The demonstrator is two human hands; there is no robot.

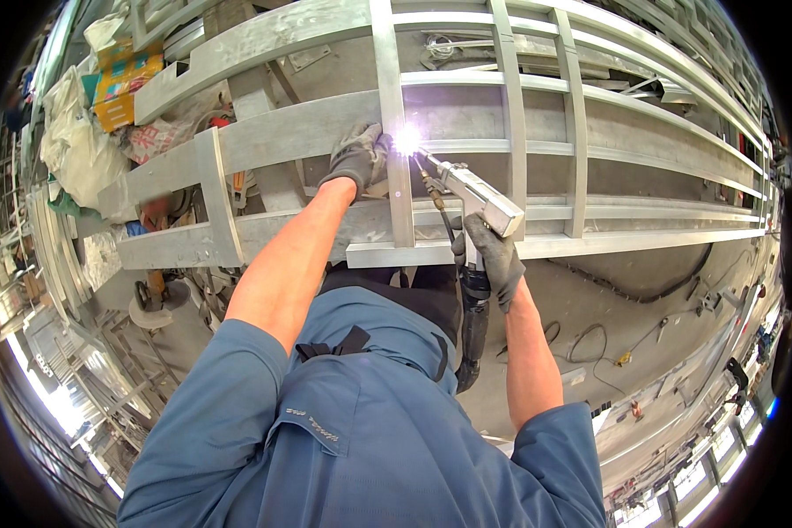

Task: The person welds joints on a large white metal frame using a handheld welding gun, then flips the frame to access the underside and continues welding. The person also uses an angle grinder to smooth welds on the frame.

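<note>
Silver torch (482, 198) aglow at metal frame (575, 141)

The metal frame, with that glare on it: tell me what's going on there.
A person's gloved right hand grips a welding torch, its tip at a bright glare on a crossbar of the metal frame. The gloved left hand is just left of the glare, apparently resting on the frame. A dark cable runs from the torch's handle.

Place: metal workshop | Signs: welding torch (481, 195), bright arc (407, 141), metal frame (510, 114)
</note>
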